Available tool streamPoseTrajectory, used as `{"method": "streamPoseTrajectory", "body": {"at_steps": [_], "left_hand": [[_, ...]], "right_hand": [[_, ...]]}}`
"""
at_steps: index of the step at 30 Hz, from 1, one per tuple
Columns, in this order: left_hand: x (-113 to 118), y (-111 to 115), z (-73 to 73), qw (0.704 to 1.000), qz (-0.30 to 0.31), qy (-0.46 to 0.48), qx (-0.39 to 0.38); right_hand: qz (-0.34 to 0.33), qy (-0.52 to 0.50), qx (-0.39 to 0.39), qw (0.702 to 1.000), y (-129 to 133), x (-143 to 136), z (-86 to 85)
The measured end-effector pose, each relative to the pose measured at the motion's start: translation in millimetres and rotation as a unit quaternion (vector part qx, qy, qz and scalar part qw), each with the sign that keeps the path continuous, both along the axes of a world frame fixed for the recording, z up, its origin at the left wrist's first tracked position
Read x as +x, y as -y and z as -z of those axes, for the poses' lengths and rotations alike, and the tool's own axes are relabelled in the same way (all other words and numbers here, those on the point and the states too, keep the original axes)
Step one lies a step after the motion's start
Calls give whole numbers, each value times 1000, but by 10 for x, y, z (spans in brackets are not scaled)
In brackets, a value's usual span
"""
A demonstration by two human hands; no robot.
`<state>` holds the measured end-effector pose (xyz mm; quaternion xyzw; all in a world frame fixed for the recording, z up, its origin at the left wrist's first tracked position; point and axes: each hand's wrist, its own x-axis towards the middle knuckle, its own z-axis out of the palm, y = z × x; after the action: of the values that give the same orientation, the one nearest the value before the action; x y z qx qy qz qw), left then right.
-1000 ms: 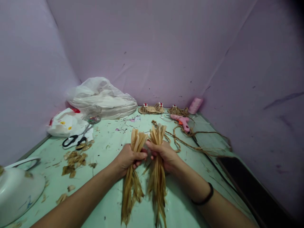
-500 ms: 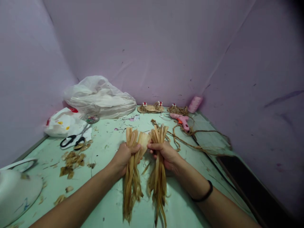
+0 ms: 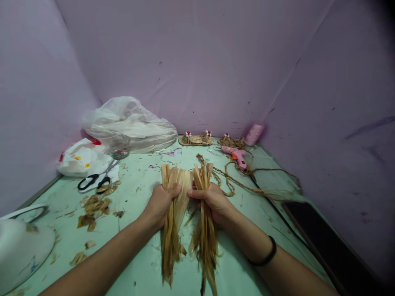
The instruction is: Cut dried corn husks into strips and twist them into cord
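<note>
Table (image 3: 142, 279), pale green, with the left hand (image 3: 159, 203) and right hand (image 3: 218, 202) of a person side by side over its near middle. The left hand's fingers are closed round the left bundle (image 3: 168, 246) of dry tan strips; the right hand's are closed round the right bundle (image 3: 207, 242). Both bundles stick up above the fists and hang below them, frayed at the lower ends.

Between the bundles stands a broad, pale strip (image 3: 183, 195). Half a second ago its top leaned right; now it is more upright, its left side beside the left thumb and its right edge at the tip of the right thumb. In the earliest frame it did not show as a spread sheet. Whether the hidden fingers also grip it, an onlooker cannot tell. A black band (image 3: 268, 253) circles the right wrist.

To the left lie tan scraps (image 3: 94, 207), black-handled scissors (image 3: 100, 181) and, at the near edge, a white rounded object (image 3: 26, 250). Far left: a translucent bag (image 3: 131, 127) and a printed bag (image 3: 84, 160). Far right: woven pieces (image 3: 196, 141), a pink spool (image 3: 254, 134) and a pink glue gun (image 3: 236, 156), with brown cord (image 3: 243, 188) nearby. Near right: a dark flat object (image 3: 324, 242).
</note>
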<state>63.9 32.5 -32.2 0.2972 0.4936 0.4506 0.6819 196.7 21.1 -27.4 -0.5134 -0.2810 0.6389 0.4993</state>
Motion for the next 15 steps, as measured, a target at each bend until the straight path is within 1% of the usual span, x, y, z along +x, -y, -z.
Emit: {"method": "streamPoseTrajectory", "body": {"at_steps": [3, 5, 7, 11, 15], "left_hand": [[-8, -18, 10, 1000, -15, -6, 5], [-10, -21, 11, 1000, -23, -8, 4], [-11, -14, 2, 1000, -19, 3, 1], [-16, 19, -44, 997, 35, 64, 2], [-22, 44, -83, 994, 78, 74, 7]], "right_hand": [[7, 18, -34, 999, -14, 9, -28], [9, 20, -38, 999, -24, 17, -40], [8, 22, -34, 999, -29, 20, -39], [-15, 20, -12, 1000, -22, 16, -2], [-26, 7, 19, 999, -3, 18, 28]]}}
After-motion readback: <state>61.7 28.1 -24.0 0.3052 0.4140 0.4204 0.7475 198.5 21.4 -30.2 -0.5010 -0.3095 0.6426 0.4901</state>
